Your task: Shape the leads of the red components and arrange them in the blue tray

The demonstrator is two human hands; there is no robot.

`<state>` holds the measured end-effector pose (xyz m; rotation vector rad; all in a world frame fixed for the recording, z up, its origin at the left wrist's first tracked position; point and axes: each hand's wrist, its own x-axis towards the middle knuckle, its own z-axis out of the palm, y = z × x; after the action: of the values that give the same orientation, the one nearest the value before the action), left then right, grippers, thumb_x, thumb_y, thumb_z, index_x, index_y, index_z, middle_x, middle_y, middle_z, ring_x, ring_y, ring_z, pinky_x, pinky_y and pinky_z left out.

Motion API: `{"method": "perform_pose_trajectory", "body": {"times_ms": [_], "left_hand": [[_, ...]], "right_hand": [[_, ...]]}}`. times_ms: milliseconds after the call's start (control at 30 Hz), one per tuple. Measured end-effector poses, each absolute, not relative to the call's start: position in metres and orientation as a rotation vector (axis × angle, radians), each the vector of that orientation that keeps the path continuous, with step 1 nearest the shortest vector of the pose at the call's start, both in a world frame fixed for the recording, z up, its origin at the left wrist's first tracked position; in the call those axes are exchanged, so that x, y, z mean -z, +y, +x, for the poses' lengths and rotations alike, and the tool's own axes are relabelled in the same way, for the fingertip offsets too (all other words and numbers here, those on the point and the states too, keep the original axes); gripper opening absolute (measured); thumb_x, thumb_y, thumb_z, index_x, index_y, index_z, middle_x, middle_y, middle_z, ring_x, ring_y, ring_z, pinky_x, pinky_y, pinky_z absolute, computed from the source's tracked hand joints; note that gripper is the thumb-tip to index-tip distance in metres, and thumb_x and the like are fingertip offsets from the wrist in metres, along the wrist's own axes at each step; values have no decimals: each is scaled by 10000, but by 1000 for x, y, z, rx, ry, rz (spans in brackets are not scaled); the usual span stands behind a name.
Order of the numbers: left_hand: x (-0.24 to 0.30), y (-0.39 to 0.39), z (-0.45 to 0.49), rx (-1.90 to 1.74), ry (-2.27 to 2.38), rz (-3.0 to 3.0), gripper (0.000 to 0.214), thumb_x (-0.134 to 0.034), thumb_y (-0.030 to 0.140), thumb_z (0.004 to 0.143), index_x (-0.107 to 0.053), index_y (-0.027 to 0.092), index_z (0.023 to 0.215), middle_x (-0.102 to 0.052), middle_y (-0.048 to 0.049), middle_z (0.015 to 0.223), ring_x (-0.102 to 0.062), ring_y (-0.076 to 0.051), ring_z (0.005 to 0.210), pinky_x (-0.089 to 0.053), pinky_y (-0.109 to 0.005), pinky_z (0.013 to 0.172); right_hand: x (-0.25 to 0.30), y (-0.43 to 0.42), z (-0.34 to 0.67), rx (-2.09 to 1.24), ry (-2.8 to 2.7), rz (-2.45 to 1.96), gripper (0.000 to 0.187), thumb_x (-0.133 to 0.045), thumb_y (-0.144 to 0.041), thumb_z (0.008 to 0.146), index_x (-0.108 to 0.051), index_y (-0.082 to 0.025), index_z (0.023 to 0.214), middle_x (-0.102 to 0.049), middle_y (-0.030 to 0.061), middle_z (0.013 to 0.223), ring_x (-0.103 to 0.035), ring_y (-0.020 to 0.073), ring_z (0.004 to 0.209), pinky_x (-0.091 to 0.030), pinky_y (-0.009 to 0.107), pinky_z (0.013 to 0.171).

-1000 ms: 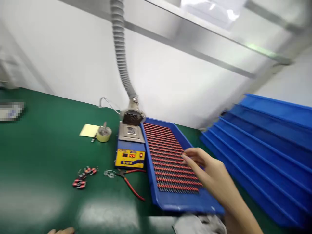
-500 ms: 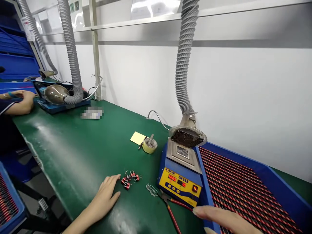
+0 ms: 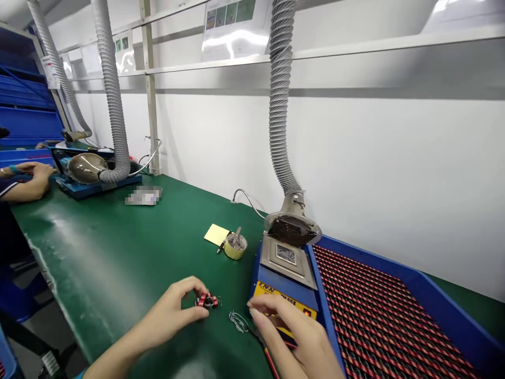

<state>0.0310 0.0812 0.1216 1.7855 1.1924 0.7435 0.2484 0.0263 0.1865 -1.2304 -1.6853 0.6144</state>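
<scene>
My left hand (image 3: 177, 308) curves around a small cluster of red-and-black wire-wound coils (image 3: 208, 300) on the green bench, with thumb and fingertips at the cluster's left side. My right hand (image 3: 294, 331) is in front of the solder pot (image 3: 286, 297), its thumb and index fingertips brought together. Whatever may be between those tips is too small to make out. A loop of thin silvery wire (image 3: 239, 321) lies between the hands. Red-handled pliers (image 3: 270, 360) rest beside it, partly hidden by my right hand, which also covers much of the pot's yellow panel.
A blue bin (image 3: 445, 295) filled with rows of red-and-black coils stands at the right. An extraction hood (image 3: 294, 227) hangs over the pot. Beyond the coils are a tape roll (image 3: 235, 250), a pen (image 3: 221, 245) and yellow notes (image 3: 215, 234). A co-worker's arms (image 3: 27, 184) are at far left.
My left hand has moved right onto the coils, which are now bunched closer together. My right hand has come left and up across the pot's front, fingertips closing. The view has tilted up slightly.
</scene>
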Motion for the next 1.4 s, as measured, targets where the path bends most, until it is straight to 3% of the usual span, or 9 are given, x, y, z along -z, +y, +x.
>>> {"method": "perform_pose_trajectory", "body": {"times_ms": [100,200,467,633,933,1067,1133,1267,1400], "left_hand": [[-170,87,52,-800,896,1835,162,-651,296,787,-638,235,937,-608,-10,1125,-550,-195,1066,-419,-268,924],[-196,94,79,-884,645,1792,204,-630,196,802,-669,254,994,-606,-19,1200,-544,-194,1123,-393,-282,989],[-190,104,120,-979,485,1621,337,-637,139,793,-710,295,1083,-663,-22,1214,-553,-216,1176,-393,-314,1037],[-182,108,127,-1161,481,1309,56,-721,229,759,-770,203,759,-744,-55,926,-649,-202,918,-487,-265,851],[-178,107,137,-1279,536,803,256,-795,416,696,-699,179,686,-692,-4,620,-590,-87,585,-438,-136,522],[-182,114,123,-1455,498,706,251,-790,478,686,-678,254,694,-683,75,680,-646,-79,795,-487,-147,812],[-184,116,116,-1452,489,764,223,-810,434,681,-713,250,762,-710,49,773,-648,-117,929,-458,-183,925],[-183,107,118,-1066,476,1183,402,-755,282,770,-657,261,1160,-653,-51,1223,-548,-222,1189,-406,-297,1023],[-182,97,120,-941,481,1315,414,-670,272,838,-580,270,1241,-636,-59,1221,-561,-227,1148,-405,-340,1007]], "right_hand": [[-180,40,241,-1064,-1389,-1114,264,-578,-467,870,-653,-215,868,-681,40,818,-663,176,756,-544,235,642],[-175,47,236,-1300,-957,-821,269,-742,-433,754,-609,-205,806,-645,-5,756,-635,129,674,-547,232,616],[-172,52,243,-1309,-533,-589,386,-894,-238,582,-704,-176,913,-734,41,847,-688,104,701,-563,191,652],[-170,58,234,-1248,-519,-624,339,-920,-169,504,-742,-180,792,-749,12,822,-701,103,728,-562,153,660],[-161,64,219,-1232,-444,-666,289,-928,-225,490,-752,-188,715,-768,3,735,-718,117,634,-577,166,630],[-163,63,220,-1275,-454,-654,264,-918,-229,518,-747,-180,713,-771,19,777,-719,122,634,-570,159,604],[-162,62,222,-1274,-423,-633,266,-910,-242,538,-744,-194,740,-770,15,836,-722,124,676,-575,168,634],[-161,61,224,-1251,-421,-592,287,-884,-260,597,-726,-247,836,-747,-3,870,-714,123,788,-566,202,744],[-162,60,232,-1138,-584,-630,213,-847,-269,652,-692,-261,799,-689,-26,823,-683,123,790,-545,214,760]]}}
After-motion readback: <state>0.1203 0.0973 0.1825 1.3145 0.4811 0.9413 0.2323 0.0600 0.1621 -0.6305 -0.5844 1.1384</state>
